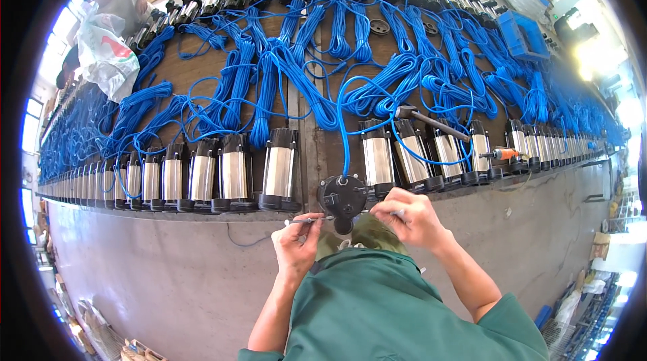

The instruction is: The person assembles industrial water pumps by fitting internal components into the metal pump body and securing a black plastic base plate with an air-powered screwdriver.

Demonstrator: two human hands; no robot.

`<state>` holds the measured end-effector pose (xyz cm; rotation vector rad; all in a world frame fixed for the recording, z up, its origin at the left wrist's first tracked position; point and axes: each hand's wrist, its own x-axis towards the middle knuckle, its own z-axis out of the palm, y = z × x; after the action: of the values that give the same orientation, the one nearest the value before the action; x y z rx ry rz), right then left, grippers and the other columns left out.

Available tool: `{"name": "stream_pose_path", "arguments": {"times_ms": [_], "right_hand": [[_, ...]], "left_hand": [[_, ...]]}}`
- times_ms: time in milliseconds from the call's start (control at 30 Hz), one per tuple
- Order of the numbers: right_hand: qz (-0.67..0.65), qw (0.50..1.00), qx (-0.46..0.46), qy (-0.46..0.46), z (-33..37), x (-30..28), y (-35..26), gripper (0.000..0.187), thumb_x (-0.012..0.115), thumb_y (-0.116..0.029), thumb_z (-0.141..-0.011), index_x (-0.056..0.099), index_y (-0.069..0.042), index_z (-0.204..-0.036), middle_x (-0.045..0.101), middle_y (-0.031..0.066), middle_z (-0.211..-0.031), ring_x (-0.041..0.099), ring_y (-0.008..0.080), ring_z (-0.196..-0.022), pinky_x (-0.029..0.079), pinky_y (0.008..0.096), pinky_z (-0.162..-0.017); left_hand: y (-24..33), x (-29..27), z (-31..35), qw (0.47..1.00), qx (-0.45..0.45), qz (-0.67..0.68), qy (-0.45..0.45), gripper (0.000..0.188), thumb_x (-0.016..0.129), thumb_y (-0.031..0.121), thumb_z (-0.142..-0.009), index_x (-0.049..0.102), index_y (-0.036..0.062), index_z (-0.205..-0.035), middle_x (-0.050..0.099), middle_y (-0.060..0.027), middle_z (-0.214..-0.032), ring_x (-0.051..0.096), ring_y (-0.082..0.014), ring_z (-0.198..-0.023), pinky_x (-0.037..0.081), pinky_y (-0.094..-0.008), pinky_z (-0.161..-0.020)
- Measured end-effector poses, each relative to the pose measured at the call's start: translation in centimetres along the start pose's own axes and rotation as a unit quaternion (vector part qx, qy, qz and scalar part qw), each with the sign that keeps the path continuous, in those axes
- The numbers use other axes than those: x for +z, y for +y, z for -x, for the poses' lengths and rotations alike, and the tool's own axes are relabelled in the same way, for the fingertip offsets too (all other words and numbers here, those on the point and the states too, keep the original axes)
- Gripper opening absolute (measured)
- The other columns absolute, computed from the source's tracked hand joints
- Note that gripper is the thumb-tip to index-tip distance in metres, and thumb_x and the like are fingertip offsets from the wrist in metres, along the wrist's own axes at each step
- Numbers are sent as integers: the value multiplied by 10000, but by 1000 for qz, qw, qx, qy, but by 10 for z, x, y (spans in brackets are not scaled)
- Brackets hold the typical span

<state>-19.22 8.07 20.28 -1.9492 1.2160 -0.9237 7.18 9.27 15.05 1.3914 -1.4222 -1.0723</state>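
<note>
Right in front of me at the table's edge is a submersible pump [342, 201], its round black end facing up. A blue cable [346, 139] runs from this end to the coils behind. At the pump's left side my left hand [296, 243] is closed, pinching a thin metal rod [303, 220] that looks like a long bolt. My right hand [412, 218] is closed at the pump's right side, fingertips pressed together. A small pale piece shows by those fingers, too small to name.
Rows of silver-and-black pumps [280, 166] line the near and far table edges. Between them lie many blue cable coils [269, 78]. A hammer [431, 122] and an orange-handled power tool [502, 154] lie at right. A blue crate [522, 34] stands farther back; a plastic bag [108, 54] is far left.
</note>
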Motion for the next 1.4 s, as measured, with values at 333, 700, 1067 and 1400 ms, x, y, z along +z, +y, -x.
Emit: {"name": "stream_pose_path", "arguments": {"times_ms": [333, 700, 1067, 1400], "right_hand": [[58, 998, -19, -8, 5, 24, 13, 125, 734, -3, -858, 723, -38, -978, 648, 91, -844, 684, 249, -695, 549, 341, -604], [-58, 991, 77, 91, 2, 14, 7, 44, 677, -22, -943, 697, -7, -979, 632, 79, -820, 671, 176, -643, 533, 293, -591], [11, 998, 24, 55, 0, 0, 1, 117, 686, 30, -899, 720, -32, -992, 646, 82, -835, 685, 207, -689, 534, 305, -594], [88, 990, 69, 82, 12, 15, 12, 604, 879, -242, -776, 623, -46, -1286, 642, 147, -1135, 668, 267, -802, 571, 355, -702]], "left_hand": [[7, 11, -11, 954, 200, -209, -84, 170, 741, -1, -784, 722, 11, -953, 722, -141, -927, 706, -317, -832, 571, -383, -743], [0, 2, -9, 985, 52, -128, -107, 166, 760, 3, -812, 700, -18, -965, 698, -119, -862, 692, -227, -747, 548, -329, -715], [139, -63, 0, 821, 136, 541, -118, 502, 717, 295, -916, 392, 156, -560, 383, 28, -454, 323, -104, -406, 436, -389, -562], [207, -60, -21, 498, 283, 739, -354, 325, 627, -109, -812, 505, 72, -571, 524, -74, -570, 516, -167, -502, 646, -546, -815]]}}
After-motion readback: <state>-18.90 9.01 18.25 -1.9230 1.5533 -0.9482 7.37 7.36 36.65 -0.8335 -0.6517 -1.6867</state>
